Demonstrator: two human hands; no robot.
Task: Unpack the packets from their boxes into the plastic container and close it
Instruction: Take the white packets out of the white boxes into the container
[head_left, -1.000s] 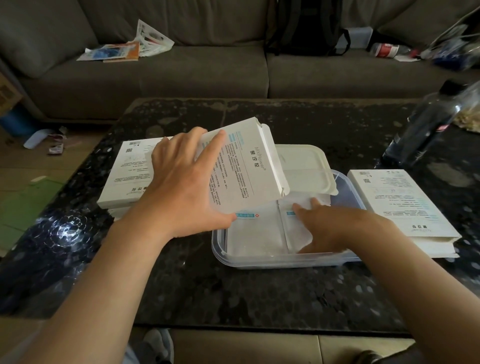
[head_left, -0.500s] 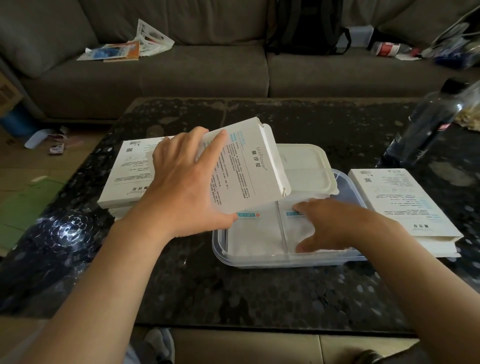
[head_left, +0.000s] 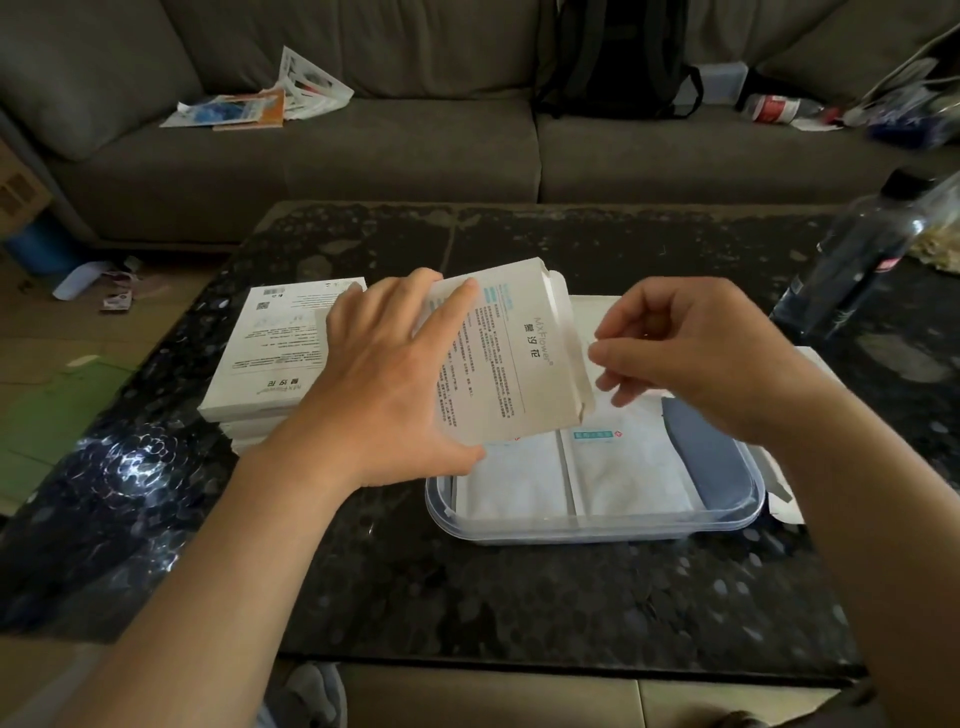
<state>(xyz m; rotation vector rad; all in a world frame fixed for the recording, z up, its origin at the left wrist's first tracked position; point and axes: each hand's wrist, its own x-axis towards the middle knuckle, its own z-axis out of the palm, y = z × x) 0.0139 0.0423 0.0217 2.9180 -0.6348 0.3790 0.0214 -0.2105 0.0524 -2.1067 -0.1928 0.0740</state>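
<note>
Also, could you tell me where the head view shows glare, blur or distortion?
Head view: glare blooms on the black speckled stone table, front left; the right hand is motion-blurred; the dark plastic bottle leans, likely wide-angle distortion; dim light, yet the white printed cardboard box reads clearly.

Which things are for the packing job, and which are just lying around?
For the job: box in the left hand, stack of boxes, packets, container.
Lying about: bottle, backpack, papers on the sofa.
</note>
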